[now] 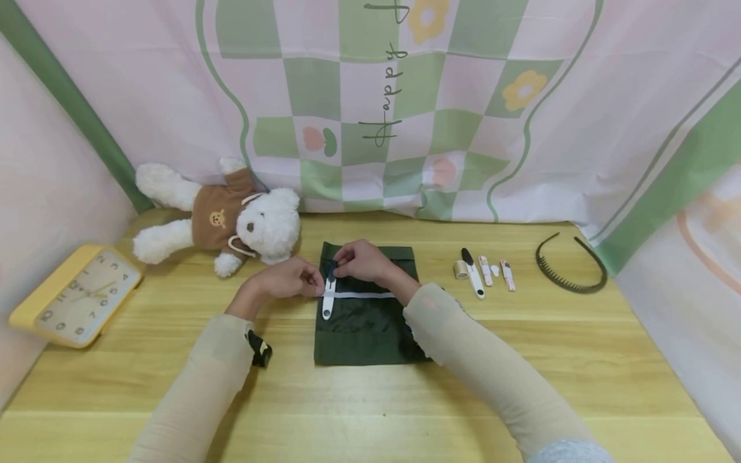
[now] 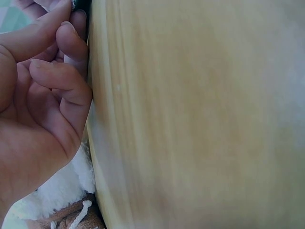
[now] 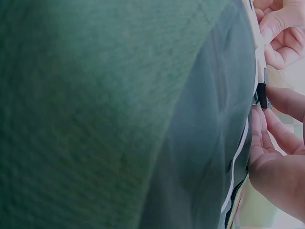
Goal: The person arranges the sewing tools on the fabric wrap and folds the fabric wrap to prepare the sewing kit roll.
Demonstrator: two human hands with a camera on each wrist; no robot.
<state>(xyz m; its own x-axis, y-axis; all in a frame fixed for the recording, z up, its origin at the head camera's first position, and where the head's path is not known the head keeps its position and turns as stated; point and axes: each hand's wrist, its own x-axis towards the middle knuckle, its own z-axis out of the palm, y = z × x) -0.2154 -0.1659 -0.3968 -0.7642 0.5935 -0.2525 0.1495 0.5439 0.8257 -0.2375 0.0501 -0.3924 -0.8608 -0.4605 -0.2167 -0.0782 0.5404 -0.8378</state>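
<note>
1. White with a black end at twelve o'clock, a slim tool lies near nine o'clock on the dark green fabric holder, crossing its pale band; whether beneath it, I cannot tell.
2. Right hand: fingertips pinch the black end.
3. Left hand: fingers curled narrow beside the tool; their grip, I cannot tell.
4. At three o'clock: another black-and-white tool, farther out a hairband.
5. Ten o'clock: plush toy.
</note>
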